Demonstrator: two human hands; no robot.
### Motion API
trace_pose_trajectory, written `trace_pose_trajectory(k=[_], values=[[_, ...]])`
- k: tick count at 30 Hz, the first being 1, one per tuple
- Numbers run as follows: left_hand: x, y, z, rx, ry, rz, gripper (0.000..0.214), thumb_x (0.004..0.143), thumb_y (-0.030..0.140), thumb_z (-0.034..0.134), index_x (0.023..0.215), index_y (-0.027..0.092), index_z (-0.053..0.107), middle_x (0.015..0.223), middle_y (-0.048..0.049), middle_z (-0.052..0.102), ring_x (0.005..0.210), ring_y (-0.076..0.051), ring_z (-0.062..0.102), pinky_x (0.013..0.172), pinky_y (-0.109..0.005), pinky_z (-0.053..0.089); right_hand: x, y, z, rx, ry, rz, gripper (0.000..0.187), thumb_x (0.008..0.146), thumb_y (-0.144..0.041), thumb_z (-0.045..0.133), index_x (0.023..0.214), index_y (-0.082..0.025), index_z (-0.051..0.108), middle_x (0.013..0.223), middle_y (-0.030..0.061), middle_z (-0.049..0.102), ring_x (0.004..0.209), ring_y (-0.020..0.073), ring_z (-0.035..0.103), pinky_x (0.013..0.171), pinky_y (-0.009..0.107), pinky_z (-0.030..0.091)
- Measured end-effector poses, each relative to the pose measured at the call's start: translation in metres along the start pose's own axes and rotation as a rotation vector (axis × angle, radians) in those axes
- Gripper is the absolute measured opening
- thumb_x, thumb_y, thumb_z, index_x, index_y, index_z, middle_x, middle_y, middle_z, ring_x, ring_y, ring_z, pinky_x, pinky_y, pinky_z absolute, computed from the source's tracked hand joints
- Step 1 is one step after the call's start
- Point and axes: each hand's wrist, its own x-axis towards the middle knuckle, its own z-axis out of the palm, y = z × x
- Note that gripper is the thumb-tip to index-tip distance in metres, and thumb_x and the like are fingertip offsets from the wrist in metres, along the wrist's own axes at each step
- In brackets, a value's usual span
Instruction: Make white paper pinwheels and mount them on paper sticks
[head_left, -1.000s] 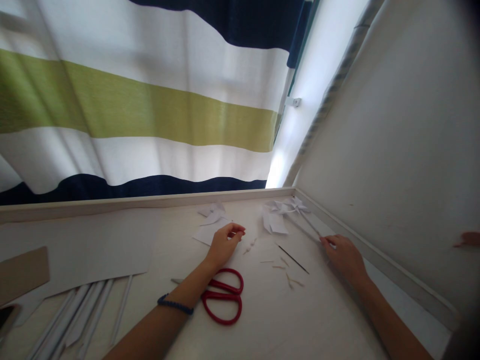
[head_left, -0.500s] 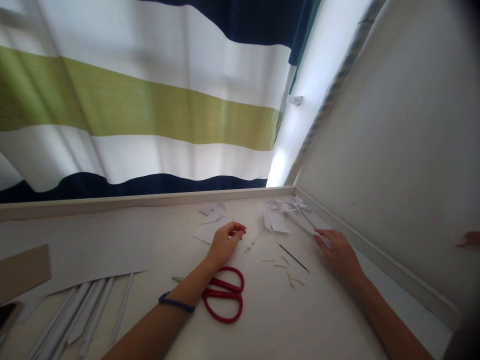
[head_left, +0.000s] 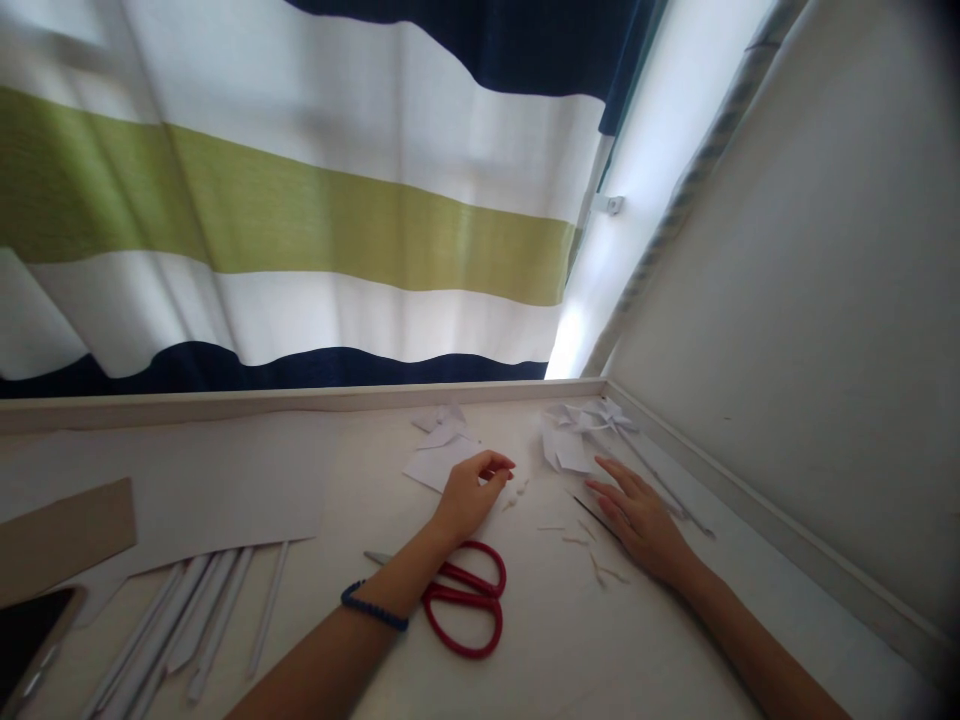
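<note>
My left hand rests over the table with its thumb and fingers pinched together; whatever they hold, if anything, is too small to make out. Small twisted paper bits lie just beyond its fingertips. My right hand is open, fingers stretched out, holding nothing. Under it is a thin dark pointed stick, partly hidden by the hand. Folded white paper pieces on thin sticks, like pinwheels, lie past the right fingertips. Red-handled scissors lie beside my left forearm, which partly covers them.
White paper scraps lie behind my left hand. Short thin pieces are scattered mid-table. At left are a large white sheet, brown cardboard, rolled paper sticks and a phone. A wall bounds the right.
My right hand has let go of a paper pinwheel's stick at the right and moved left over the dark stick, its fingers now spread. My left hand stays pinched. The view has shifted slightly.
</note>
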Motion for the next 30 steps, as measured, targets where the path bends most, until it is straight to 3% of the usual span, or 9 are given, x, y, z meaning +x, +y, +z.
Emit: trace_pose_trajectory(k=[4, 15, 23, 30], values=[[0.0, -0.001, 0.0, 0.029, -0.003, 0.011, 0.016, 0.073, 0.02, 0.049, 0.081, 0.017, 0.062, 0.076, -0.0028, 0.067, 0.071, -0.014, 0.059, 0.063, -0.024, 0.044, 0.001, 0.001, 0.006, 0.006, 0.002, -0.008, 0.037, 0.086, -0.032, 0.032, 0.113, -0.016, 0.052, 0.133, 0.014, 0.034, 0.12, 0.0289, 0.032, 0.095, 0.047, 0.032], [0.0, -0.001, -0.001, 0.096, -0.001, 0.009, 0.017, 0.073, 0.019, 0.048, 0.081, 0.017, 0.063, 0.076, -0.0022, 0.067, 0.07, -0.014, 0.059, 0.064, -0.023, 0.044, -0.001, 0.008, 0.017, 0.045, -0.023, -0.043, 0.039, 0.087, -0.031, 0.035, 0.12, -0.014, 0.045, 0.13, 0.0143, 0.041, 0.12, 0.0276, 0.033, 0.095, 0.046, 0.032], [0.0, -0.002, -0.001, 0.155, -0.052, -0.002, 0.014, 0.078, 0.021, 0.049, 0.084, 0.017, 0.061, 0.077, -0.0016, 0.065, 0.073, -0.014, 0.058, 0.068, -0.026, 0.045, -0.001, 0.008, 0.017, 0.096, -0.013, -0.046, 0.033, 0.086, -0.027, 0.045, 0.118, -0.021, 0.042, 0.127, 0.0084, 0.04, 0.113, 0.0256, 0.04, 0.09, 0.049, 0.035], [0.0, -0.005, 0.0, 0.208, -0.158, -0.021, 0.025, 0.083, 0.027, 0.046, 0.105, 0.016, 0.05, 0.106, -0.0069, 0.054, 0.087, -0.017, 0.055, 0.073, -0.037, 0.047, -0.001, 0.008, 0.015, 0.134, -0.003, -0.031, 0.035, 0.086, -0.027, 0.043, 0.12, -0.022, 0.04, 0.127, 0.0087, 0.041, 0.114, 0.0255, 0.039, 0.091, 0.049, 0.034]])
